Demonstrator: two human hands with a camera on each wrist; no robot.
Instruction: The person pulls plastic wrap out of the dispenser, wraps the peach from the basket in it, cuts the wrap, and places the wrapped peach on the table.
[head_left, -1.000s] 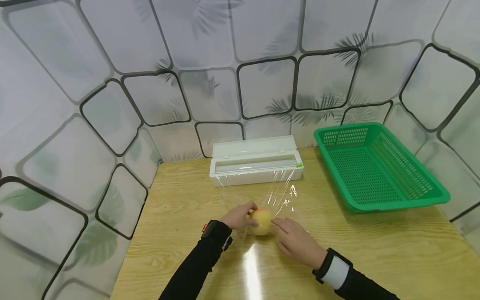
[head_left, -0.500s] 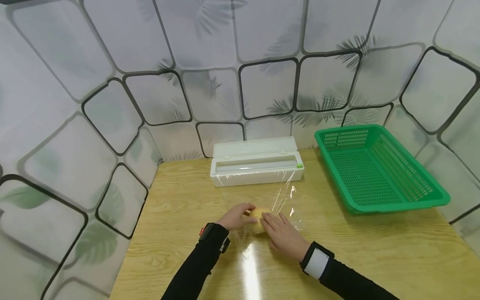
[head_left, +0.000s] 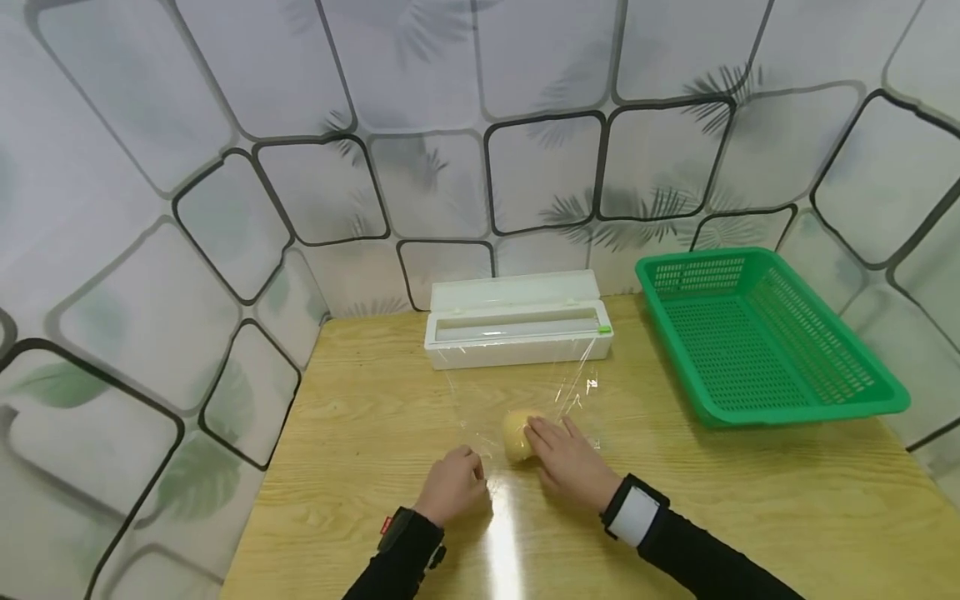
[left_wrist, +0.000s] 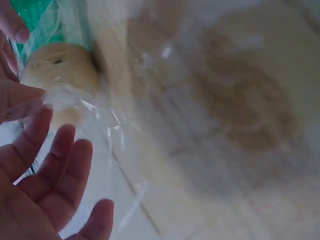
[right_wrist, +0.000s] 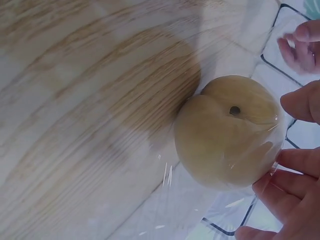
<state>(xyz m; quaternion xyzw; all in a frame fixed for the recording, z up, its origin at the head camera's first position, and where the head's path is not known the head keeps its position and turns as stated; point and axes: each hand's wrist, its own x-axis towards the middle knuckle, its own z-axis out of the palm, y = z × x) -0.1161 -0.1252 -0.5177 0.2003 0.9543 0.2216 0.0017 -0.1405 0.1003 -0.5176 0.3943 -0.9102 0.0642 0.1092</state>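
Observation:
A yellow peach sits on the wooden table under clear cling film. Its cleft and a dark spot show through the film in the right wrist view. My right hand rests over the peach's right side, fairly straight fingers pressing film against it and thumb near its edge. Left of the peach and nearer me, my left hand pinches the film's edge between thumb and index finger, as the left wrist view shows; its other fingers are loosely bent. From the white dispenser box, the film stretches toward me.
The dispenser's lid stands raised, with the film roll inside and a green slider at its right end. A green plastic basket stands at the back right. Patterned cloth walls enclose the table.
The right hand moved left onto the peach, then stayed there. The left hand let go of the peach and drew back toward me and left, taking the film's edge.

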